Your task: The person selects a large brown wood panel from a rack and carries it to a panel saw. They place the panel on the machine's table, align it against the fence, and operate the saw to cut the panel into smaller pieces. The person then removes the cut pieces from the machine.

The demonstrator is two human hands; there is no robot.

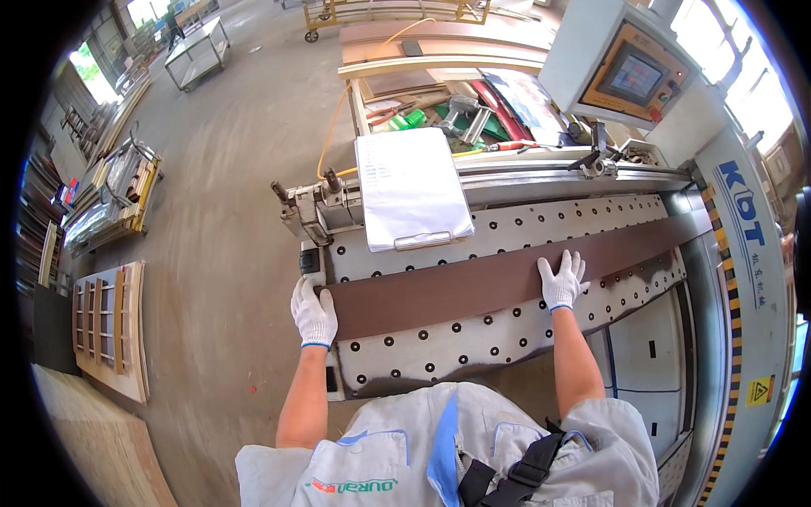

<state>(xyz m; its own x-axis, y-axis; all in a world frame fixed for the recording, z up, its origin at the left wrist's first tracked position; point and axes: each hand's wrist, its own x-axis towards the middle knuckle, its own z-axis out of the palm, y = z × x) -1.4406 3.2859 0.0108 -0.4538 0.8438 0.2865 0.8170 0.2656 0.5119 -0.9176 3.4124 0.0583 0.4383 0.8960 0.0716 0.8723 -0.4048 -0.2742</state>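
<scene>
A long dark brown board (439, 292) lies across the pale machine table (494, 329), which is dotted with black round studs. My left hand (313, 313), in a white knit glove, rests at the board's left end, fingers pointing forward along its edge; whether it grips the board is hard to see. My right hand (561, 280), gloved the same way, lies flat on the board right of the middle, fingers spread. At its right end the board reaches the machine's body. Beyond the board, a clipboard with white sheets (411, 186) leans over the metal rail.
A control box with a screen (634, 72) hangs at the far right, above a striped machine housing (726, 253). Behind the rail sits a bench with a nail gun (463, 117) and scraps. On the left floor stand a loaded cart (127, 194) and a panel stack (110, 329).
</scene>
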